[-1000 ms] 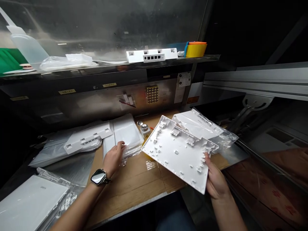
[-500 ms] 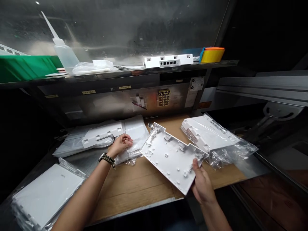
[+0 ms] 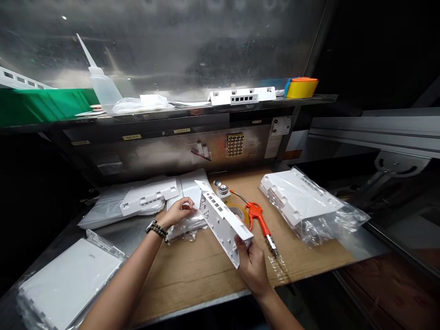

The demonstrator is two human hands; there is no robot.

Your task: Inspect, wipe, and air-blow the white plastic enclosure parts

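Note:
My right hand [image 3: 252, 263] grips the near corner of a white plastic housing panel [image 3: 222, 219], which stands tilted nearly on edge above the cardboard-covered bench [image 3: 195, 270]. My left hand [image 3: 178, 211] is closed in a pinch on the edge of a stack of clear plastic bags [image 3: 189, 201] lying at the bench's back left. A watch and bead bracelet sit on that wrist.
An orange air blow gun [image 3: 259, 217], a roll of tape and a small metal dispenser [image 3: 223, 191] lie behind the panel. Bagged white panels [image 3: 302, 204] rest at right, another bagged panel [image 3: 65, 279] at near left. The shelf holds a squeeze bottle [image 3: 101, 85], white housing [image 3: 242, 95] and yellow tape roll [image 3: 301, 87].
My right hand has swung the panel leftward and turned it up on edge, uncovering the blow gun and tape. My left hand stays pinching the bags.

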